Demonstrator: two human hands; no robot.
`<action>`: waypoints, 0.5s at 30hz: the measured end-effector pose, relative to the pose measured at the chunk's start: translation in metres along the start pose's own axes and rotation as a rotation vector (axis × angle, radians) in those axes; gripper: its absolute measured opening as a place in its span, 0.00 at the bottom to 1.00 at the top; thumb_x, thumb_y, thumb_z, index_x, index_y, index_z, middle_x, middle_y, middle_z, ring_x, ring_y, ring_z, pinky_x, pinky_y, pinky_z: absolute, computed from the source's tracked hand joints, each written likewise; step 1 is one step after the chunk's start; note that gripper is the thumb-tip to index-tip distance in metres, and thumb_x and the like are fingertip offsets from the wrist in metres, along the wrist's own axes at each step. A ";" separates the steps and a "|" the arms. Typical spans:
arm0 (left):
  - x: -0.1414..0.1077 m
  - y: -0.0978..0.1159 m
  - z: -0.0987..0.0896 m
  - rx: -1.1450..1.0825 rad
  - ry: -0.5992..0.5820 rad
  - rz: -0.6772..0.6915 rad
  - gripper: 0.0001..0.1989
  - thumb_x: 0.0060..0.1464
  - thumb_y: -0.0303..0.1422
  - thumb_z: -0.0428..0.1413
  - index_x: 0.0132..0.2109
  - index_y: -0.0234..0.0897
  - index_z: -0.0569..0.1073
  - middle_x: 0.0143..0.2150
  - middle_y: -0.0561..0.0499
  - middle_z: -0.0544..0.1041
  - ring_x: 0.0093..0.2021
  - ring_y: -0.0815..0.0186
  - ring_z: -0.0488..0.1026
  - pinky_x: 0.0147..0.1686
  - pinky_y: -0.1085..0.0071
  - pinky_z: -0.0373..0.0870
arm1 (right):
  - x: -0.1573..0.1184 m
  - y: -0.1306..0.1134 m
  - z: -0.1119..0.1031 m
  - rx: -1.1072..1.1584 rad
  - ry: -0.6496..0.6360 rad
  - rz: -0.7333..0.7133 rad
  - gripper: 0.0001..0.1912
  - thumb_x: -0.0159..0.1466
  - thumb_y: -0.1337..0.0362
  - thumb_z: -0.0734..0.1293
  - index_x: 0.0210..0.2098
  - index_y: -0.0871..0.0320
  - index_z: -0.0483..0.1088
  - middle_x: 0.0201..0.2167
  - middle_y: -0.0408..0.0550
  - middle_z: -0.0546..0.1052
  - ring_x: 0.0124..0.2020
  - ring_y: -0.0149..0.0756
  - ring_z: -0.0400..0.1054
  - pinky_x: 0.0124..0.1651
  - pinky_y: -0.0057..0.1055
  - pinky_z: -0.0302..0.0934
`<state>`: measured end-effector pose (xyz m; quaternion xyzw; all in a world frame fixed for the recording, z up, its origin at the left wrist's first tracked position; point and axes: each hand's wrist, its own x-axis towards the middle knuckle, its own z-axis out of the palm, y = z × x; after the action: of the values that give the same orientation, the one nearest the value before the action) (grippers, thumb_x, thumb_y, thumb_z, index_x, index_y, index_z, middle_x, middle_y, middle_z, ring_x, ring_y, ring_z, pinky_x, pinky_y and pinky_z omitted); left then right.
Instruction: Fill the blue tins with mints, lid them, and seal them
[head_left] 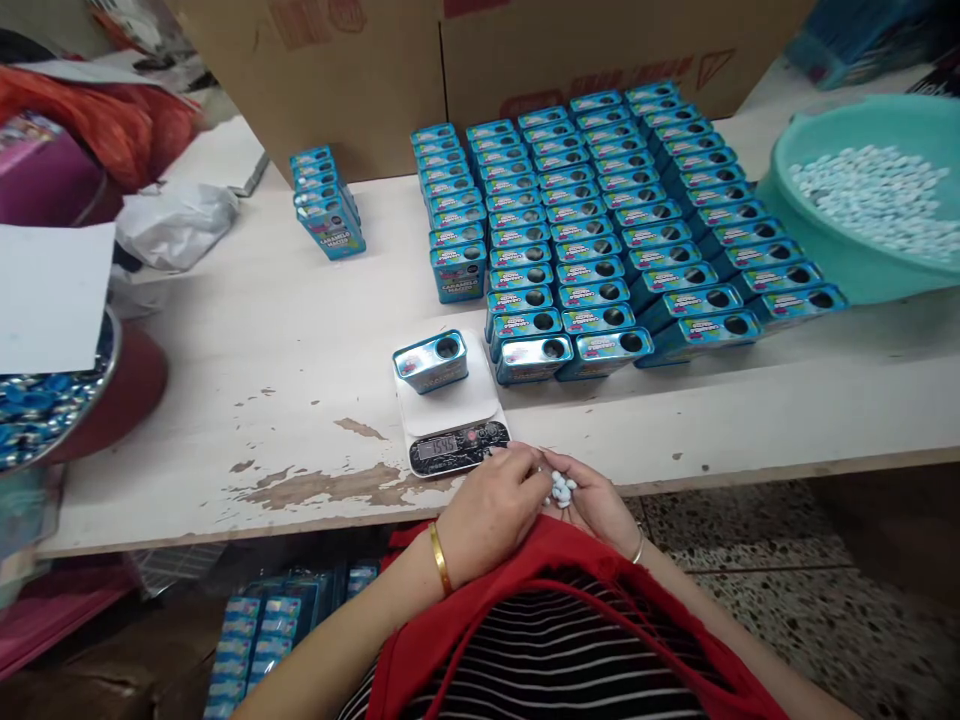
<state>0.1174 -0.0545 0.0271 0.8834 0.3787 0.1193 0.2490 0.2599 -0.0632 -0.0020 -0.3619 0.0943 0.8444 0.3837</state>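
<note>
My right hand (600,505) is cupped palm up at the table's front edge, holding a small heap of pale blue-white candies (562,488). Bent over that palm is my left hand (495,505), its fingers curled together at the candies; what its fingertips pinch is hidden. Just beyond my hands lies a white kitchen scale (484,400) with a lit display (437,447). One blue candy tin (431,365) stands upright on its platform, the round hole in its lid uncovered.
Rows of similar blue tins (592,210) stand behind and right of the scale, before a cardboard box (360,90). A short row of tins (330,225) is farther left. A turquoise basin (817,230) of candies stands right; a red bowl (135,385) of shiny blue pieces, left.
</note>
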 end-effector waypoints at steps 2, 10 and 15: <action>-0.001 -0.001 0.000 0.017 0.008 0.005 0.13 0.63 0.29 0.41 0.41 0.33 0.70 0.42 0.45 0.71 0.38 0.65 0.65 0.39 0.68 0.67 | 0.001 0.001 0.000 0.006 -0.017 0.002 0.09 0.60 0.66 0.65 0.37 0.62 0.76 0.36 0.50 0.81 0.45 0.39 0.74 0.48 0.34 0.69; -0.001 -0.009 -0.001 -0.038 0.160 0.040 0.12 0.62 0.26 0.42 0.42 0.32 0.70 0.44 0.43 0.72 0.46 0.64 0.69 0.45 0.67 0.70 | 0.006 0.000 0.005 0.118 -0.062 0.010 0.04 0.59 0.68 0.66 0.32 0.61 0.74 0.29 0.45 0.79 0.34 0.34 0.74 0.42 0.31 0.71; 0.001 -0.016 -0.007 0.003 0.214 0.059 0.11 0.63 0.27 0.43 0.45 0.32 0.69 0.45 0.43 0.74 0.45 0.64 0.70 0.44 0.67 0.71 | 0.010 -0.002 0.014 0.170 -0.097 0.049 0.04 0.59 0.70 0.65 0.33 0.62 0.72 0.29 0.44 0.78 0.27 0.27 0.72 0.36 0.23 0.69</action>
<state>0.1059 -0.0422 0.0246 0.8767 0.3771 0.2196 0.2025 0.2497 -0.0498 0.0013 -0.2842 0.1558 0.8589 0.3965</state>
